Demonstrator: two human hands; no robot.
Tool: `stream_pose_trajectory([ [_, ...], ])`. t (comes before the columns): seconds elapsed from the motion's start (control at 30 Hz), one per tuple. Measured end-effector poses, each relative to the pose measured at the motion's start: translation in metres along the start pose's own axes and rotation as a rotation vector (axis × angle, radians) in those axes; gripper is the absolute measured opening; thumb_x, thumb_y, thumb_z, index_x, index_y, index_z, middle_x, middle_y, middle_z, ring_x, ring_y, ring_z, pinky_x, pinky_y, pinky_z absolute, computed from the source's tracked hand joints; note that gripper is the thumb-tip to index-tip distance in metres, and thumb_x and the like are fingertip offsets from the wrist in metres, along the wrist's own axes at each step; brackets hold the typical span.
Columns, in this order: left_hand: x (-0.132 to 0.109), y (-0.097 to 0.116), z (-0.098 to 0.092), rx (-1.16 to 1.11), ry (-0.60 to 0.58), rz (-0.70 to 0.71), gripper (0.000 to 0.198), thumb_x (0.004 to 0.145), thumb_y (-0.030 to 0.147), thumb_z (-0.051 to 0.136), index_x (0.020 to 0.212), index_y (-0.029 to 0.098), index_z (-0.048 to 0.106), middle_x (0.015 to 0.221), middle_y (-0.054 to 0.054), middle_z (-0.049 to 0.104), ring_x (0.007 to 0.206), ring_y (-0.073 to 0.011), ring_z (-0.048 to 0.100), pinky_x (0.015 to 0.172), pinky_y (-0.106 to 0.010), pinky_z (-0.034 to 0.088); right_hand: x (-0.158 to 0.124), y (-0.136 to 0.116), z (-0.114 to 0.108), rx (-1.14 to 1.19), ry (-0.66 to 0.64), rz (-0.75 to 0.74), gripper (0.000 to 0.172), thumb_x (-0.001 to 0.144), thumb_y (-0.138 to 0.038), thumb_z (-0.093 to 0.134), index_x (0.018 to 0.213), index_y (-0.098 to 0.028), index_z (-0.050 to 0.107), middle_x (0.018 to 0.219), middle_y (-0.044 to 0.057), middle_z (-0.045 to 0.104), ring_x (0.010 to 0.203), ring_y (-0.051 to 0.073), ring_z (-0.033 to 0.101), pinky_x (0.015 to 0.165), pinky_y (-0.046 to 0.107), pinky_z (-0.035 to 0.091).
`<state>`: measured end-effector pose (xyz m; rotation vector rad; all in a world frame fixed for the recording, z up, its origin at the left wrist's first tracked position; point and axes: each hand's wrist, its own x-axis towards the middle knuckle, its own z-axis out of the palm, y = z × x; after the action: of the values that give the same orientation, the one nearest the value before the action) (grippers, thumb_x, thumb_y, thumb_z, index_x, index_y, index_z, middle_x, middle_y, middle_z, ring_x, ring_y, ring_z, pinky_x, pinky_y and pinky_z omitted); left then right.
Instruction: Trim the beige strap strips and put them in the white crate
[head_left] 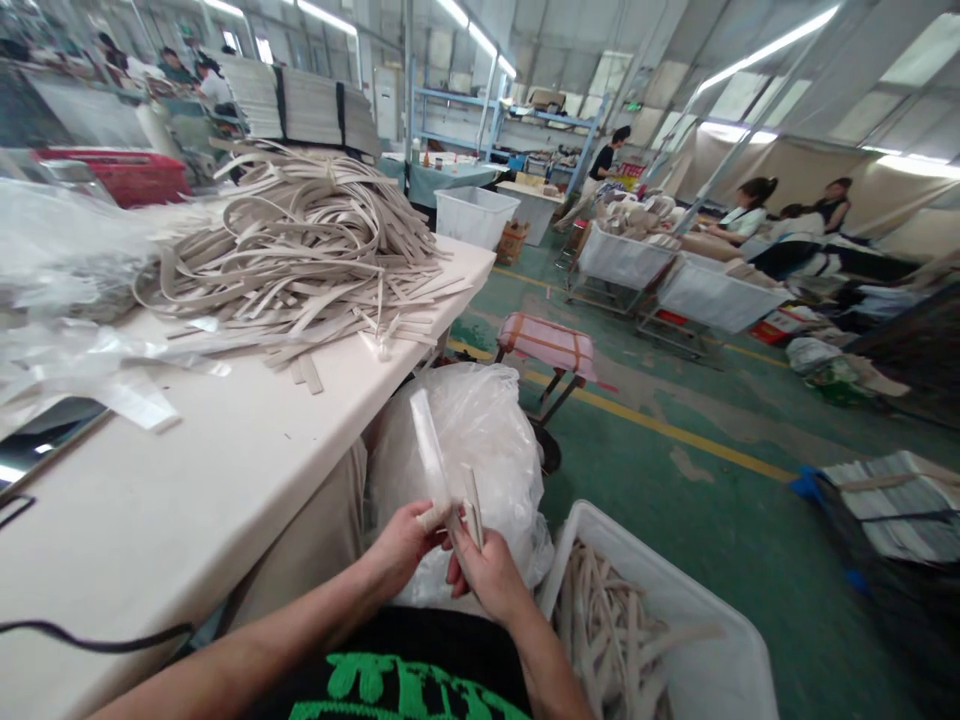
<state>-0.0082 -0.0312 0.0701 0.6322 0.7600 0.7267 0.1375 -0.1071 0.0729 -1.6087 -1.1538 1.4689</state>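
Observation:
Both my hands meet low in the middle of the view, over my lap. My left hand (401, 552) pinches the lower end of a pale flat strip (429, 450) that stands upright. My right hand (487, 572) is closed on a shorter beige strip (473, 505) right beside it. The two strips touch near my fingers. Behind them sits a full clear plastic bag (480, 430). A white bin (720, 660) holding several similar strips is just right of my right hand.
A white table (187, 510) on my left carries a big heap of beige strips (300, 250), crumpled plastic film (60, 270) and a black cable (97, 640). A pink stool (547, 345) stands on the green floor. Other people work at bins far back right.

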Motion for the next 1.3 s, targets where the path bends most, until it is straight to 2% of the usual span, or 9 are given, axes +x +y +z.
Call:
stream_pose_trajectory([
  [0.2,0.001,0.001,-0.008,-0.091,0.224,0.01,0.043,0.057,0.043,0.089,0.083,0.012,0.075,0.081,-0.008,0.072,0.079,-0.0174,0.063,0.076,-0.026,0.048,-0.007,0.011,-0.005,-0.094,-0.119,-0.017,0.062,0.089,-0.071,0.041,0.09,-0.013,0.064,0.061,0.003,0.065,0.047,0.015,0.061,0.049,0.023,0.042],
  [0.37,-0.004,-0.015,-0.001,-0.028,-0.043,-0.069,0.043,0.069,0.052,0.079,0.071,0.01,0.072,0.061,-0.005,0.063,0.053,-0.013,0.053,0.06,-0.028,0.043,-0.004,0.013,-0.002,-0.06,-0.013,-0.006,0.067,0.087,-0.075,0.038,0.089,-0.013,0.062,0.058,0.003,0.064,0.046,0.016,0.061,0.048,0.024,0.044],
  [0.57,-0.003,-0.019,-0.003,-0.099,0.176,-0.071,0.043,0.059,0.044,0.088,0.082,0.011,0.075,0.082,-0.01,0.072,0.077,-0.0177,0.062,0.073,-0.027,0.047,-0.018,0.021,-0.009,-0.16,-0.058,0.007,0.065,0.089,-0.072,0.037,0.088,-0.014,0.065,0.06,0.004,0.067,0.048,0.017,0.063,0.05,0.026,0.044],
  [0.73,-0.004,-0.025,0.001,-0.088,0.015,-0.057,0.039,0.068,0.047,0.082,0.076,0.009,0.072,0.068,-0.006,0.068,0.055,-0.0134,0.057,0.061,-0.028,0.047,-0.005,0.024,-0.004,-0.159,-0.01,-0.001,0.067,0.089,-0.074,0.033,0.086,-0.014,0.063,0.058,0.004,0.065,0.046,0.016,0.061,0.048,0.025,0.043],
  [0.9,-0.008,-0.022,-0.003,-0.239,0.238,-0.191,0.022,0.08,0.03,0.075,0.092,0.012,0.071,0.079,-0.007,0.073,0.066,-0.0135,0.065,0.062,-0.022,0.051,-0.017,0.027,-0.008,-0.129,-0.058,-0.008,0.061,0.091,-0.07,0.037,0.09,-0.016,0.065,0.059,0.004,0.066,0.046,0.017,0.061,0.05,0.027,0.043],
  [1.0,-0.011,-0.028,-0.01,-0.292,0.298,-0.284,0.02,0.086,0.026,0.069,0.101,0.014,0.07,0.085,-0.007,0.074,0.07,-0.0124,0.067,0.065,-0.021,0.052,-0.035,0.035,-0.01,-0.182,-0.08,-0.009,0.055,0.092,-0.067,0.039,0.085,-0.02,0.065,0.059,0.003,0.067,0.047,0.017,0.061,0.05,0.028,0.043],
  [1.1,-0.015,-0.039,-0.01,-0.244,0.25,-0.277,0.021,0.084,0.028,0.071,0.099,0.013,0.071,0.087,-0.008,0.074,0.07,-0.0123,0.066,0.065,-0.021,0.05,-0.037,0.037,-0.005,-0.215,-0.041,0.019,0.055,0.091,-0.069,0.039,0.081,-0.021,0.063,0.056,0.003,0.065,0.044,0.017,0.059,0.048,0.027,0.042],
  [1.23,-0.019,-0.044,0.001,-0.082,-0.031,-0.169,0.032,0.081,0.043,0.072,0.08,0.01,0.073,0.07,-0.006,0.069,0.057,-0.0124,0.059,0.063,-0.025,0.047,-0.017,0.021,0.001,-0.221,0.029,-0.03,0.061,0.091,-0.071,0.033,0.076,-0.018,0.061,0.053,0.003,0.062,0.044,0.016,0.059,0.049,0.027,0.043],
  [1.3,-0.018,-0.037,0.002,-0.043,-0.082,-0.122,0.04,0.08,0.049,0.071,0.075,0.01,0.072,0.064,-0.006,0.066,0.052,-0.0129,0.055,0.062,-0.028,0.046,-0.012,0.014,-0.001,-0.218,0.002,-0.071,0.063,0.093,-0.07,0.032,0.074,-0.017,0.061,0.056,0.004,0.063,0.046,0.016,0.06,0.052,0.026,0.045],
])
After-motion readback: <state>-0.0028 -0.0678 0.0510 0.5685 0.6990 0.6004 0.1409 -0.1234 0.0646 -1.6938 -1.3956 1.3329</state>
